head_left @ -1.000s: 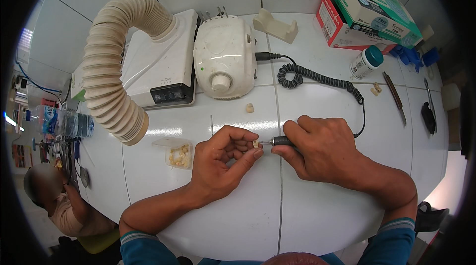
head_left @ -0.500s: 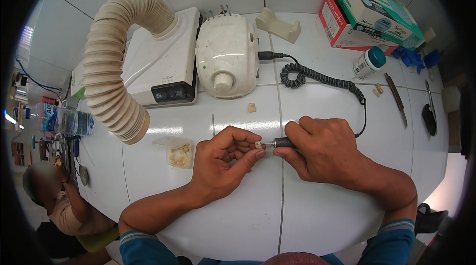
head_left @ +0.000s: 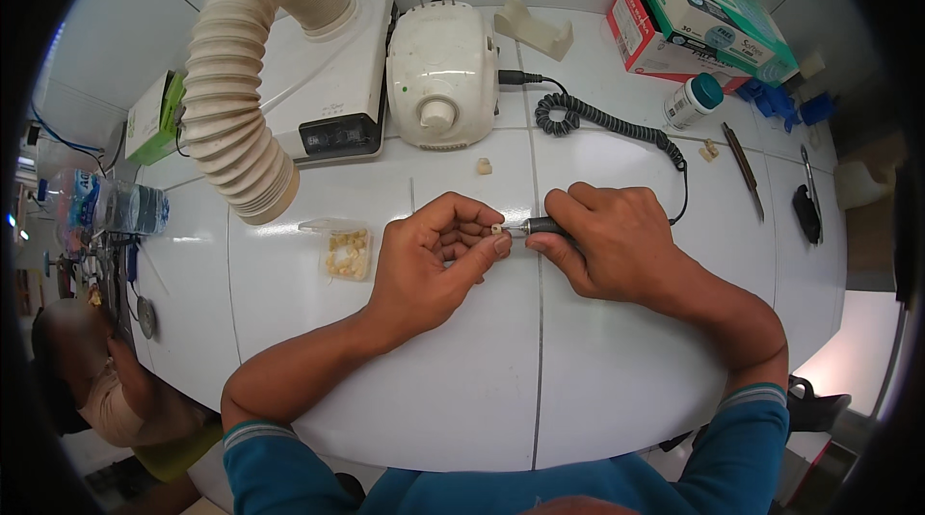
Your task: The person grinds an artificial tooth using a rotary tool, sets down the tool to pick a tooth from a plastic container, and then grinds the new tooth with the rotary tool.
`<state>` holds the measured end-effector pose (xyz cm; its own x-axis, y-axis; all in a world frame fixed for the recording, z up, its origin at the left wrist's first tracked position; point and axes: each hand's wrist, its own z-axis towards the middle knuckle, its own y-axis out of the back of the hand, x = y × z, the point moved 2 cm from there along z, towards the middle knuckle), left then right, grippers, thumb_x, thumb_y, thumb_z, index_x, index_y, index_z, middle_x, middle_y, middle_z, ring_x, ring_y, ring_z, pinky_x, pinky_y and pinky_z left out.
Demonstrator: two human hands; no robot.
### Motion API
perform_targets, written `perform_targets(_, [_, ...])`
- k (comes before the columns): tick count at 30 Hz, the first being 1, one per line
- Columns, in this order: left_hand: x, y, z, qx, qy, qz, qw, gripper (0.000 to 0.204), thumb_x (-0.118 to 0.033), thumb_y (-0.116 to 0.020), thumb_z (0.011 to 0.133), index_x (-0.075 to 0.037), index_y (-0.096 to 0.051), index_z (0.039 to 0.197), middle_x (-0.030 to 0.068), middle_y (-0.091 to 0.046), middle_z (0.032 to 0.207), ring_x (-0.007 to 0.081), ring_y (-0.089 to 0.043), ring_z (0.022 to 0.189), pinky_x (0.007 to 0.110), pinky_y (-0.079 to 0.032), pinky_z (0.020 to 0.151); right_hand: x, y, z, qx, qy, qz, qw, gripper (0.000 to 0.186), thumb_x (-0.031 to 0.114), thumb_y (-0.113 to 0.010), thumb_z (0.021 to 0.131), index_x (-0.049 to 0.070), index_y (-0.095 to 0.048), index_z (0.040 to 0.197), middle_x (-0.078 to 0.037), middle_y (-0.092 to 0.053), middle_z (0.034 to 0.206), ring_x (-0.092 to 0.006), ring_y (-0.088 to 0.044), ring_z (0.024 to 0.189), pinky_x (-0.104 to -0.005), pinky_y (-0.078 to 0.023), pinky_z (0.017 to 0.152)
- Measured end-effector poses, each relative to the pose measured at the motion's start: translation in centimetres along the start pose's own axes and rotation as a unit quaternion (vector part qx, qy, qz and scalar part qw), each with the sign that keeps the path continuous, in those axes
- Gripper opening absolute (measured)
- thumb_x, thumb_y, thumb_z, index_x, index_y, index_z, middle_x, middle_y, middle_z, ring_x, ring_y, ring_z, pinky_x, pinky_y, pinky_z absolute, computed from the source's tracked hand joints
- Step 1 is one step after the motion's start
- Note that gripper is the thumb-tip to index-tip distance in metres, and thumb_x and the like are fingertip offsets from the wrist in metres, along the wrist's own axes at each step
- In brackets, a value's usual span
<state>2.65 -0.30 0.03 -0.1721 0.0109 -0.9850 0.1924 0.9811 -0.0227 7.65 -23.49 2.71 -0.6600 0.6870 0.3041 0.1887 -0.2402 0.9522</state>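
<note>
Between the thumb and fingers of my left hand (head_left: 416, 260) is a small cream dental crown (head_left: 496, 229). My right hand (head_left: 617, 243) is closed round a dark rotary handpiece (head_left: 545, 225), its thin metal tip pointing left at the crown. The tip meets or nearly meets the crown; the exact contact is too small to tell. A black coiled cord (head_left: 617, 114) links the handpiece to a white control unit (head_left: 441, 72) with a round knob. Left of my left hand, a clear open box (head_left: 349, 253) holds several cream tooth-like pieces.
A ribbed hose (head_left: 226, 81) arches from a white box-shaped machine (head_left: 337, 81). One cream piece (head_left: 484, 166) lies beyond my hands. At right are stacked cartons (head_left: 713, 19), a green-lidded bottle (head_left: 694, 101) and a slim knife-like tool (head_left: 742, 171). Another person (head_left: 120, 385) sits at far left.
The view has tilted, so the table and both hands appear higher in the picture. My grips on the crown and handpiece look the same.
</note>
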Motion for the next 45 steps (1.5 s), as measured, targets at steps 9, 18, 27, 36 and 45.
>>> perform_targets(9, [0.22,0.34,-0.25,0.014,0.004,0.013,1.0,0.021,-0.008,-0.077,0.106,0.005,-0.07,0.121,0.0096,-0.078,0.104,0.0079,-0.073,0.091,0.021,-0.058,0.071,0.46,-0.05,-0.04,-0.004,0.006,-0.008,1.0,0.042,0.048,-0.071,0.107,0.008,-0.069,0.098,-0.01,-0.068,0.076,-0.0323,-0.069,0.058,-0.0463,-0.051,0.052])
perform_targets(18, [0.32,0.54,-0.09,0.031,0.002,0.044,0.999,0.021,-0.008,-0.075,0.108,0.005,-0.068,0.123,0.0104,-0.078,0.108,0.0109,-0.078,0.098,0.022,-0.059,0.068,0.39,0.05,0.0,-0.019,0.014,-0.015,1.0,0.041,0.048,-0.072,0.106,0.008,-0.07,0.098,-0.009,-0.066,0.071,-0.0305,-0.068,0.056,-0.0452,-0.05,0.049])
perform_targets(27, [0.16,0.41,-0.15,0.018,0.006,0.038,0.999,0.019,-0.005,-0.076,0.106,0.006,-0.07,0.119,0.0104,-0.079,0.103,0.0084,-0.075,0.093,0.021,-0.059,0.071,0.45,0.31,0.0,0.003,0.019,-0.011,1.0,0.041,0.049,-0.07,0.107,0.009,-0.071,0.098,-0.009,-0.066,0.072,-0.0317,-0.068,0.056,-0.0453,-0.05,0.05])
perform_targets(36, [0.18,0.29,-0.24,0.039,-0.019,0.05,0.998,0.017,-0.002,-0.072,0.107,0.006,-0.068,0.122,0.0124,-0.079,0.108,0.0125,-0.079,0.101,0.022,-0.06,0.068,0.16,0.55,0.23,0.021,0.03,-0.001,0.999,0.043,0.05,-0.069,0.107,0.008,-0.071,0.098,-0.01,-0.066,0.072,-0.0315,-0.067,0.054,-0.0455,-0.049,0.049])
perform_targets(45, [0.32,0.39,-0.06,0.034,-0.018,0.066,0.997,0.017,-0.002,-0.072,0.107,0.008,-0.068,0.121,0.0144,-0.079,0.109,0.015,-0.079,0.104,0.023,-0.063,0.08,0.35,0.34,0.1,-0.003,0.014,-0.002,1.0,0.043,0.049,-0.071,0.106,0.007,-0.071,0.097,-0.01,-0.066,0.07,-0.0311,-0.067,0.054,-0.0451,-0.049,0.048])
